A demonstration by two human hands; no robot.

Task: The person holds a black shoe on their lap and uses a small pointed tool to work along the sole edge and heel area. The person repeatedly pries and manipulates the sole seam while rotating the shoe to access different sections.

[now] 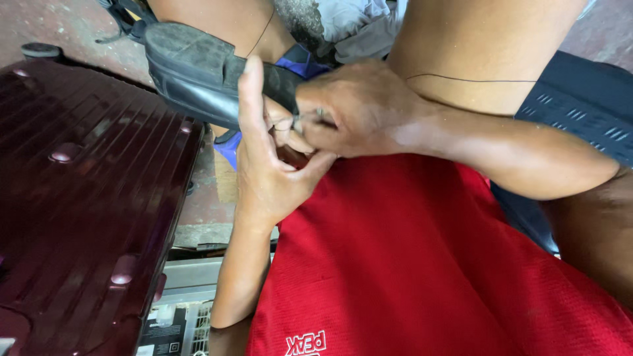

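The left hand [267, 165] gripped the black shoe [204, 76]; the right hand [356, 109] pinched something small at its sole beside a maroon suitcase [86, 198].

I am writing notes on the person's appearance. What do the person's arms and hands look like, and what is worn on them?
Both forearms are bare, without sleeves, gloves, watch or rings in view. The left hand and right hand are bare too. A thin dark thread runs nearby. The person wears a red mesh shirt with white print.
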